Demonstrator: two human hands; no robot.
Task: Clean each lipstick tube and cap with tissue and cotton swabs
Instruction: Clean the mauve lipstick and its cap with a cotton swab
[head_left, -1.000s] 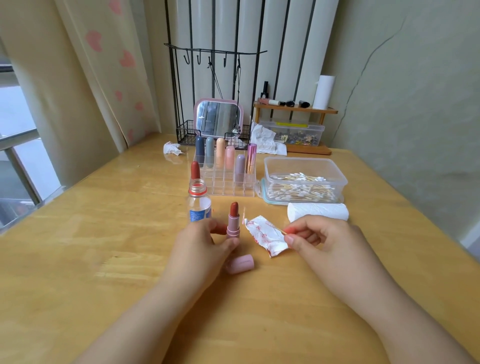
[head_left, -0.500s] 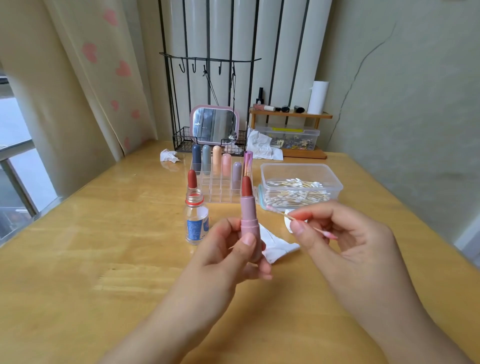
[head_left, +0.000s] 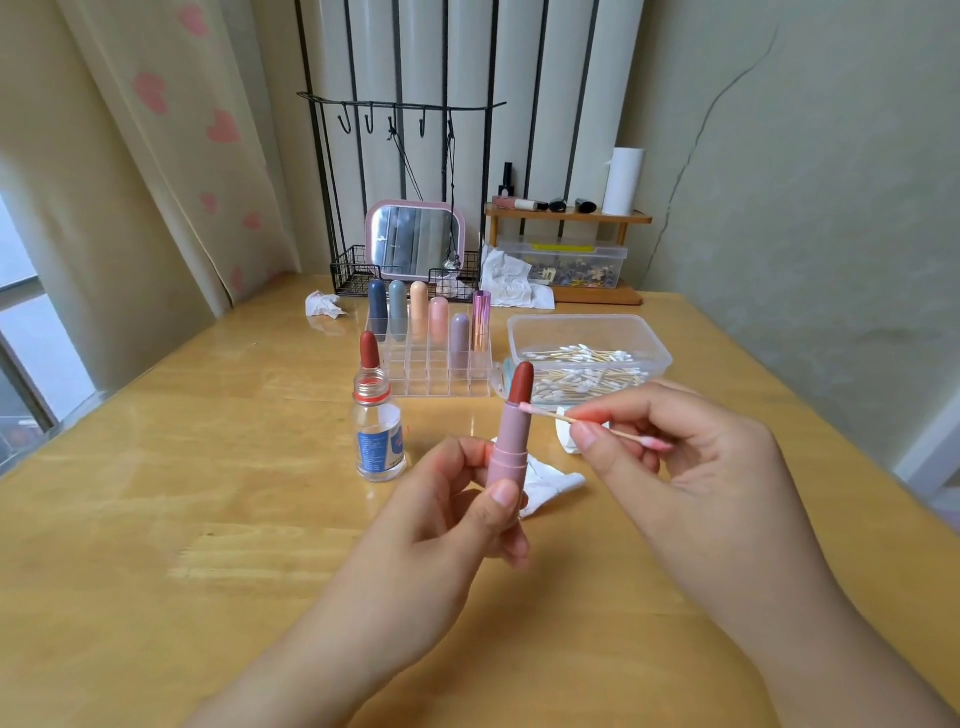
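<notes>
One lipstick tube (head_left: 511, 441) in hand now, uncapped, red bullet up. Held upright above the table (head_left: 182, 467) by the left hand (head_left: 447, 525), thumb in front on the pink base and other fingers curled behind it. Pinched in the right hand (head_left: 675, 467): a cotton swab (head_left: 587, 426), between thumb and forefinger near the middle of the stick, both ends already pink. Far tip of the swab touching the rim of the tube, just where the red bullet comes out of the pink sleeve. Step in hand, by judgement: cleaning the rim of this tube with the swab. Next move probably needs a slow turn of the tube in the left fingers, or a small sweep of the tip around the rim, with light pressure only, so as not to cut into the soft bullet. Hands close together but not touching, tube between them and a little to the left. Lying on the table behind the hands: a crumpled tissue (head_left: 550, 480), an open small bottle (head_left: 379, 431) to the left, a clear organizer (head_left: 431, 364) with six capped lipsticks, a box of swabs (head_left: 587, 353) to the right. Cap of this tube not visible.
</notes>
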